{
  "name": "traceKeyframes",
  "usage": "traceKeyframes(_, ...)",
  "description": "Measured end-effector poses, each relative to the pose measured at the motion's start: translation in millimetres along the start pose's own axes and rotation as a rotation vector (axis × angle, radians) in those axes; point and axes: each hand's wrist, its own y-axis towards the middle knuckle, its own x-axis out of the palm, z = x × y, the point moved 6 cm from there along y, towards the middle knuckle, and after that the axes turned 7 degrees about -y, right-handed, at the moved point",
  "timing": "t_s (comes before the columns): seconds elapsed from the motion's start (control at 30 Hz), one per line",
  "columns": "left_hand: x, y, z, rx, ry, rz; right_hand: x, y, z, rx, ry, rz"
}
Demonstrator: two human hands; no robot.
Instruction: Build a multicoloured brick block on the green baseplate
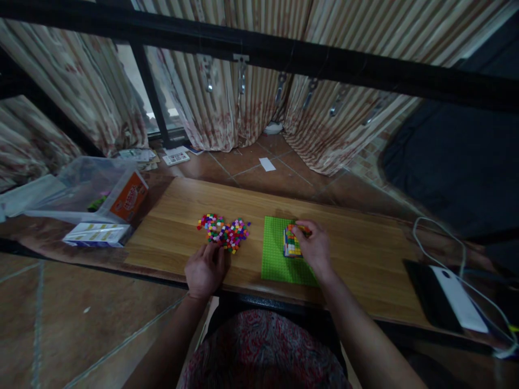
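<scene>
A green baseplate lies on the wooden table. On it stands a small block of multicoloured building bricks, stacked in layers. My right hand is over this stack, thumb and fingers bent together at its top right; whatever they pinch is hidden. To the left is a loose pile of small coloured bricks. At the near edge of that pile rests my left hand, its fingers curled together and touching the bricks. What sits between those fingertips is too small to make out.
A clear plastic bin with an orange label stands at the left, a flat box before it. On the right lie a white phone-like device, a dark pad and a white cable. Striped curtains hang beyond the table.
</scene>
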Motion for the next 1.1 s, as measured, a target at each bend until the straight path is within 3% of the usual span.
traceKeyframes(0.27, 3, -1, -3, -0.023, -0.005, -0.009, 10, 1, 12, 0.07, 0.054, -0.041)
traceKeyframes(0.47, 5, -1, -4, -0.035, -0.008, -0.015, 5, 3, 15, 0.04, 0.052, -0.042)
traceKeyframes(0.63, 4, -1, -3, -0.046, -0.013, -0.034, -22, -11, -27, -0.18, -0.042, 0.155)
traceKeyframes(0.7, 4, -1, -2, -0.051, -0.008, -0.044, -20, -22, -53, -0.275, -0.03, 0.119)
traceKeyframes(0.87, 3, -1, -1, -0.064, -0.013, -0.058, 25, -48, -96, -0.377, -0.015, -0.164)
traceKeyframes(1.1, 3, -2, -1, -0.071, -0.024, -0.06, 90, -43, -91, -0.302, -0.163, -0.318)
